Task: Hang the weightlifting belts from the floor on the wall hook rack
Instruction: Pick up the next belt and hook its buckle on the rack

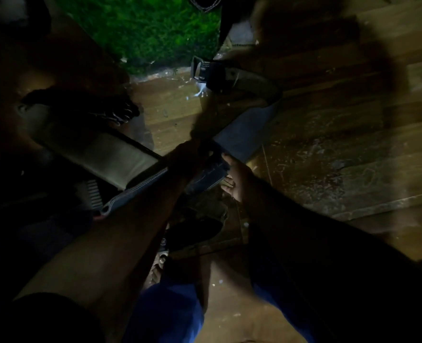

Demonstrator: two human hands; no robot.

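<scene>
Weightlifting belt, dark blue-grey leather with pale stitching (pixel 242 134), lies across the brown wooden plank floor (pixel 329 120) at frame centre, its long axis running from about 8 o'clock up to 2 o'clock. We note a buckled end with a dark metal buckle (pixel 200 69) near 12 o'clock, though whether that belongs to the same belt or a second one curling behind it we cannot say.

Left hand (pixel 187 157) comes in from 7 o'clock and sits on top of the belt at mid-length; it looks clamped over the strap, but it is so deep in shadow that we cannot tell how its fingers lie. Right hand (pixel 234 177) comes in from 4 o'clock, palm lit, fingers curled under the belt's lower edge with the thumb on top, gripping it just beside the left hand. Both hands therefore meet at the belt's middle (the left a touch further up the strap), and the belt extends away from them both ways along that diagonal. Our judgement: a lift from here would leave both ends dangling, the buckle end toward 1 o'clock.

A second, pale olive padded belt (pixel 101 154) lies at 9 o'clock, crossing under the dark one. A patch of green artificial turf (pixel 143 28) shows at 12 o'clock. Blue trouser legs (pixel 170 313) fill 6 o'clock.

Hidden: no wall hook rack in view. Lighting is very poor; the left third of the frame is nearly black, and objects below the hands are unreadable.
</scene>
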